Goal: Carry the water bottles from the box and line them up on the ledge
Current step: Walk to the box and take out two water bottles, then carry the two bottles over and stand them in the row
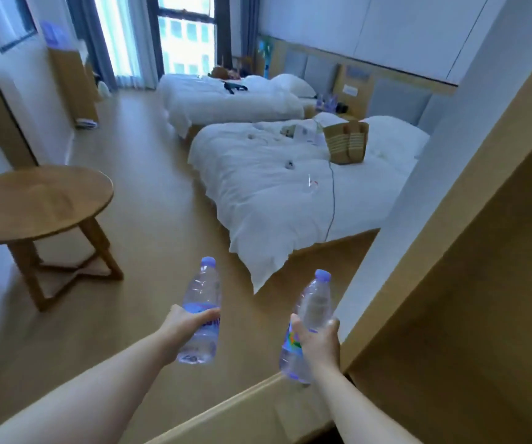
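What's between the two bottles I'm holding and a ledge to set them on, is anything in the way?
Nothing visible blocks them. The left hand grips one water bottle and the right hand grips the other bottle, both held over open floor. Which surface is the ledge cannot be told from this view.

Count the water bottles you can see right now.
2. One bottle is held in the left hand, the other bottle in the right hand, both caps up. No box is in view.
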Available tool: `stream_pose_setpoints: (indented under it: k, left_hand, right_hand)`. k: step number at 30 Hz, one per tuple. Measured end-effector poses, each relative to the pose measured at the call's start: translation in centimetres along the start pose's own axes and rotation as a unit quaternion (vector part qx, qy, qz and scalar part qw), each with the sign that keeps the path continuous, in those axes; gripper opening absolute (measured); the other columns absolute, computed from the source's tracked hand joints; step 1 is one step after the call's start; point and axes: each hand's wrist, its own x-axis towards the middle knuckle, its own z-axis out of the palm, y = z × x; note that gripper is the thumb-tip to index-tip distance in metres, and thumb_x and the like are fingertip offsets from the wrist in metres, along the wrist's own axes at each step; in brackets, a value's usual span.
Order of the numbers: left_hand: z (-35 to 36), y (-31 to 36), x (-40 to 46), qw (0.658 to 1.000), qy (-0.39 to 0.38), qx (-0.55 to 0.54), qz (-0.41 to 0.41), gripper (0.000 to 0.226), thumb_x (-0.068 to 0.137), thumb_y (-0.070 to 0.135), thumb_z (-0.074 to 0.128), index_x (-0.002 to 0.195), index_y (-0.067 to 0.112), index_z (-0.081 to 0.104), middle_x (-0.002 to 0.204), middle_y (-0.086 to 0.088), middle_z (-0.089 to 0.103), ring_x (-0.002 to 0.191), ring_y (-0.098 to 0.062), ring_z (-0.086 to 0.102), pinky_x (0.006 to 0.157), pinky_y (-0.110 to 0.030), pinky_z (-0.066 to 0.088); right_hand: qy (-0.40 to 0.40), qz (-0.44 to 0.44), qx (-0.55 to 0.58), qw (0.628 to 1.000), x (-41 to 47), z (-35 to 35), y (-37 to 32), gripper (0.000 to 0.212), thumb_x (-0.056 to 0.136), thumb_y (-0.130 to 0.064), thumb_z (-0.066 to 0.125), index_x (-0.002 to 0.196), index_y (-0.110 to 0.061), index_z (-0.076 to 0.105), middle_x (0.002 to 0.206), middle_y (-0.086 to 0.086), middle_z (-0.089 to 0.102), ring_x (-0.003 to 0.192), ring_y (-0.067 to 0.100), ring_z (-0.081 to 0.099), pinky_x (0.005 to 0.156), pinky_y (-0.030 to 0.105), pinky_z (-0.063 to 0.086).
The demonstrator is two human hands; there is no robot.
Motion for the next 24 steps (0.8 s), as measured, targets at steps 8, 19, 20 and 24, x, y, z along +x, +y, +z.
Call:
stream_pose_setpoints:
  k: [8,19,20,24]
  left_hand:
    - [-11.9,5.4,2.0,0.992,0.092,-0.049,0.066,0.058,0.074,0.038,0.08,0.112,0.001,0.058,0.097,-0.017,0.069,0.084,-0.03,0.068,0.074,-0.038,0.056]
    - [-23.1,7.2,3.4,0.936,0.319,0.093,0.114,0.06,0.071,0.039,0.08,0.106,0.016,0.037,0.109,-0.004,0.056,0.096,-0.024,0.059,0.084,-0.04,0.05]
    - [-23.7,7.3,3.9,0.932,0.329,0.099,0.119,0.06,0.072,0.039,0.079,0.109,0.014,0.039,0.112,-0.005,0.056,0.098,-0.025,0.06,0.086,-0.042,0.051]
    - [-25.8,7.9,6.8,0.924,0.352,0.093,0.114,0.063,0.073,0.037,0.078,0.119,0.011,0.044,0.117,-0.007,0.056,0.1,-0.026,0.06,0.087,-0.044,0.052]
  right_hand:
    - [-0.091,-0.124,-0.059,0.986,-0.5,13.8,-11.3,0.057,0.081,-0.038,0.076,0.115,-0.014,0.037,0.107,0.005,0.056,0.088,0.021,0.058,0.068,0.031,0.045]
    - [-0.103,-0.251,-0.083,0.959,-2.0,28.0,-19.8,0.074,0.075,-0.042,0.078,0.129,-0.007,0.039,0.122,0.006,0.049,0.094,0.021,0.051,0.079,0.029,0.038]
    - [-0.103,-0.261,-0.08,0.957,-1.8,29.0,-20.2,0.076,0.076,-0.04,0.078,0.131,-0.007,0.038,0.124,0.006,0.048,0.097,0.022,0.052,0.08,0.028,0.037]
    - [-0.098,-0.275,-0.066,0.954,-0.7,33.5,-21.8,0.074,0.076,-0.039,0.079,0.129,-0.007,0.039,0.119,0.005,0.049,0.094,0.02,0.051,0.077,0.026,0.036]
